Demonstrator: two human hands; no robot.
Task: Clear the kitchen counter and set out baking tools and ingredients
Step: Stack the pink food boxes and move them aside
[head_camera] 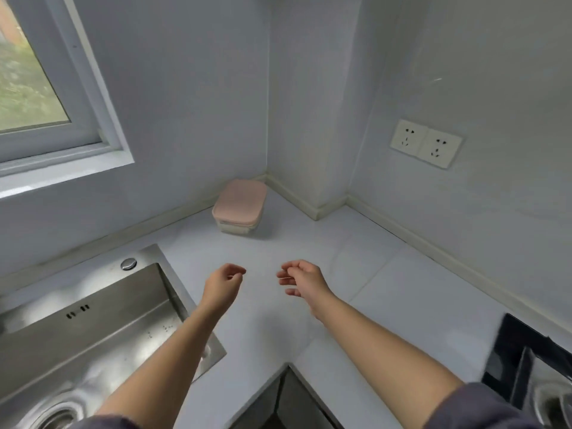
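Scene: A person's two bare forearms reached over a pale corner counter (387, 292) in a kitchen, between a steel sink (93, 329) on the left side and a dark hob (523, 360) at the right edge.
Left hand: The left hand (224, 281) hung above the counter, fingers loosely curled toward the thumb, holding nothing.
Right hand: The right hand (301, 278) hovered alongside, fingers half bent and apart, also empty.
Container: A lidded storage box (240, 209) with a pink lid stood far back in the corner, close to the wall, well apart from both hands.
Contents: Could not be told; the pale lower part gave nothing away.
Handling: It looked like a rigid plastic box, probably light, with smooth and possibly slippery sides; the lid seemed to sit flush.
Grip: The two short sides, below the lid rim, appeared the safest hold, one hand on each, rather than lifting by the lid.
Count: One storage box; two hands; one sink with one round fitting (128, 263); two wall sockets (425, 143); one window (31, 82).
Baking tools: None were in view.
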